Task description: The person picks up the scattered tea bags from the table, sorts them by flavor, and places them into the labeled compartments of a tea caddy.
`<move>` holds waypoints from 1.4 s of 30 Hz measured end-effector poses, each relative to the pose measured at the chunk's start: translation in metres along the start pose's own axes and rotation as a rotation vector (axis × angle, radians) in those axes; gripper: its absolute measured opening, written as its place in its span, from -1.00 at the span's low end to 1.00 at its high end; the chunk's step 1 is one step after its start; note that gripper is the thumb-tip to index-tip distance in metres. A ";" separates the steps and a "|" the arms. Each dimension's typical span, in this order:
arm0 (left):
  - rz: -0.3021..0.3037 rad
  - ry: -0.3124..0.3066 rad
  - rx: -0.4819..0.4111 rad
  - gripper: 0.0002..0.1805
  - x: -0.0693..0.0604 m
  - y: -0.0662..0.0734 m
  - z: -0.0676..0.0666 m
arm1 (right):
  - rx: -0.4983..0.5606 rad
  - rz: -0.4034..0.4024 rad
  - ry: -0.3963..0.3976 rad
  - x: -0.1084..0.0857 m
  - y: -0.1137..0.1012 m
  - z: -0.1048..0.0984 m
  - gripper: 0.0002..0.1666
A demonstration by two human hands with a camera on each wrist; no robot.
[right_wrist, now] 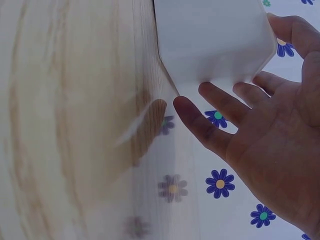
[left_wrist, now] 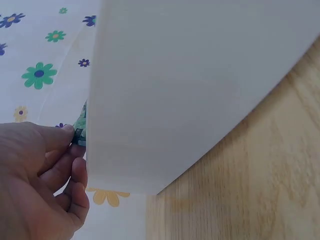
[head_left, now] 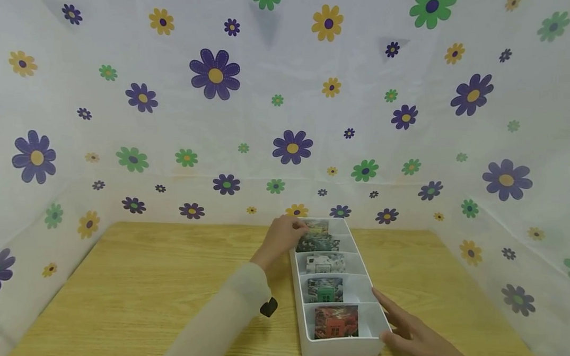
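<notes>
A long white divided box (head_left: 342, 346) lies on the table, with small printed packets standing in its compartments. My left hand (head_left: 282, 236) is at the far left rim. Its thumb and fingertips pinch the edge of a greenish packet (left_wrist: 80, 131), mostly hidden behind the box wall in the left wrist view. A yellowish packet (head_left: 317, 228) and a dark green packet (head_left: 317, 245) are by those fingers. Nearer sit a whitish packet (head_left: 326, 263), a green-labelled packet (head_left: 325, 290) and a red packet (head_left: 336, 322). My right hand (right_wrist: 265, 125) touches the box's near right corner with extended fingers and thumb.
The box stands on a wood-grain table (head_left: 166, 279). White cloth with printed flowers (head_left: 249, 128) rises behind the table and along both sides. A small black object (head_left: 269, 307) is at the left sleeve's cuff.
</notes>
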State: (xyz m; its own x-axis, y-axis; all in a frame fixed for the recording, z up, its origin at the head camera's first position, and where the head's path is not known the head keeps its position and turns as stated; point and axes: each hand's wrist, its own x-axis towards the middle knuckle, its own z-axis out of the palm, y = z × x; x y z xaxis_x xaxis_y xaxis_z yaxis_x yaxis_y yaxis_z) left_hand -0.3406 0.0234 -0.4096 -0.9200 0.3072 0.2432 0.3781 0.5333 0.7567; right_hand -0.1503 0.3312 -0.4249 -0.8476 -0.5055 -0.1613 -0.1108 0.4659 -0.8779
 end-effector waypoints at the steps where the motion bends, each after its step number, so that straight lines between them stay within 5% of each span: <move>1: -0.013 0.006 -0.016 -0.76 0.001 0.000 -0.001 | 0.000 0.000 0.001 0.000 0.000 0.000 -0.18; 7: -0.058 0.116 -0.078 -0.77 0.008 0.003 -0.003 | -0.006 -0.001 0.003 -0.001 0.001 0.000 -0.18; 18: 0.007 0.341 -0.215 -0.80 0.021 0.013 -0.028 | -0.092 -0.025 0.043 0.000 0.000 -0.002 -0.16; 28: -0.097 0.462 -0.301 -0.77 0.032 0.004 -0.037 | -0.063 -0.015 0.043 -0.002 0.000 -0.001 -0.16; 35: -0.175 0.407 -0.277 -0.75 0.045 0.000 -0.018 | -0.003 0.010 0.026 -0.005 0.001 0.003 -0.16; 42: -0.157 0.361 -0.245 -0.77 0.050 0.004 0.000 | -0.011 -0.056 0.042 -0.005 0.002 0.001 -0.18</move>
State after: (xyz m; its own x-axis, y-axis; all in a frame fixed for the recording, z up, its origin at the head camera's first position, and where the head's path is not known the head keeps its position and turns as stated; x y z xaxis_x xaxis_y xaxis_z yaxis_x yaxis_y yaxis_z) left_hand -0.3854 0.0416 -0.3943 -0.9576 -0.0799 0.2769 0.2356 0.3360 0.9119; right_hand -0.1458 0.3335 -0.4266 -0.8611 -0.4999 -0.0930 -0.1638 0.4457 -0.8801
